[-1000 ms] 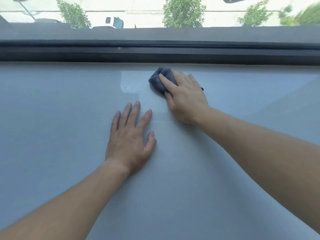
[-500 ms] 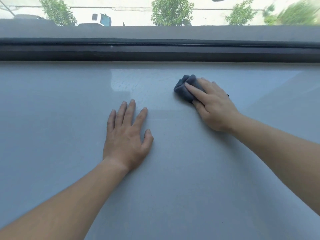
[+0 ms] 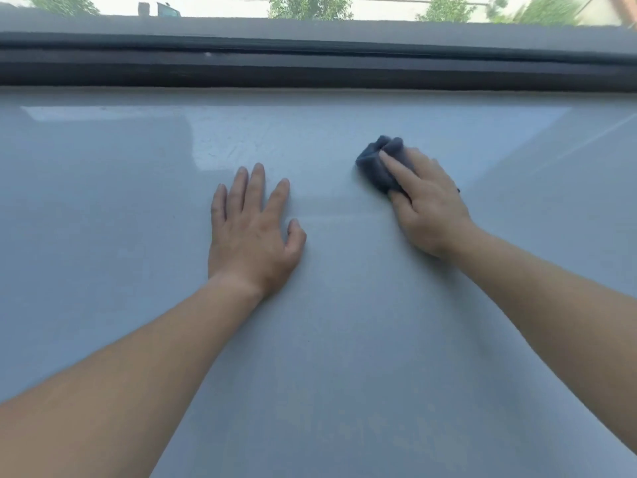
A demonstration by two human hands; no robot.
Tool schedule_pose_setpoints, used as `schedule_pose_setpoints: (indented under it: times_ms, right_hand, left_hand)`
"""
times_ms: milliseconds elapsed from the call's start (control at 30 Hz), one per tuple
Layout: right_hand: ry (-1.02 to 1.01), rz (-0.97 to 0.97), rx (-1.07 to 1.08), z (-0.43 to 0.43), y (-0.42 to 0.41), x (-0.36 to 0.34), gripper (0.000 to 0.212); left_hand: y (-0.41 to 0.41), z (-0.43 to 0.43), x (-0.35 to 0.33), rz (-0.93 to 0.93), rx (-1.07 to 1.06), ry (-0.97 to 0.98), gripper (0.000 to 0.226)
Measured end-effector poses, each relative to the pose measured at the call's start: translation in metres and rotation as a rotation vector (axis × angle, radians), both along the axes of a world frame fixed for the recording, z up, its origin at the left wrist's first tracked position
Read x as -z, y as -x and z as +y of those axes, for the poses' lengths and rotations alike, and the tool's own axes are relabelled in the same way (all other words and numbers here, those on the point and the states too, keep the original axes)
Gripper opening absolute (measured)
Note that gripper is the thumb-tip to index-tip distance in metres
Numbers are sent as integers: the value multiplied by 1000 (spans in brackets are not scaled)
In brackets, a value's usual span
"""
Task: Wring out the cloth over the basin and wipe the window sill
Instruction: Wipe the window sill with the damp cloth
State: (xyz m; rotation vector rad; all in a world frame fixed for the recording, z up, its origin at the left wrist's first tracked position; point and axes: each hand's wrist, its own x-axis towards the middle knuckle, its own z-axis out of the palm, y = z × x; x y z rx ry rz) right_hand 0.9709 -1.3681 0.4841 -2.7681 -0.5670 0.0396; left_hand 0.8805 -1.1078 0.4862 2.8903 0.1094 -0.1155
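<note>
Item 1, nearest: two bare forearms, reaching in from the lower corners over the window sill (image 3: 344, 374), a smooth pale grey surface that fills most of the view

Item 2: left hand (image 3: 253, 232), palm down and flat on the sill, fingers straight and slightly spread, thumb out to the side, holding nothing; it lies well apart from the grip, to its left and a little nearer

Item 3: right hand (image 3: 427, 208), pressing the cloth down on the sill, index finger laid along its top and thumb tucked at its near edge, so the bunch is pinched between them

Item 4: cloth (image 3: 377, 163), dark blue-grey, crumpled, sticking out past the fingertips on the far-left side of the grip

Item 5: glossy patch (image 3: 241, 139) on the sill, left of the grip

Item 6, beyond the grip: dark window frame (image 3: 310, 69) across the full width; trees (image 3: 310, 6) outside
</note>
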Motion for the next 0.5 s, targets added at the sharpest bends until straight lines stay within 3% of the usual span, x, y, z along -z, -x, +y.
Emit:
schedule_pose_setpoints:
  times_ms: [100,233,333,500]
  right_hand:
    - [-34,-19,195,20,28,4,56]
    - [28,5,-223,18,147,0,56]
    - [72,61,-401,-3,162,-7,55]
    - [6,42,67,2,113,-10,55]
  left_hand:
    - [1,1,1,0,8,9,65]
    - [1,3,1,-6,10,8,63]
    - [1,4,1,-24,11,3,63]
    - [-1,8,1,-35,18,20,63]
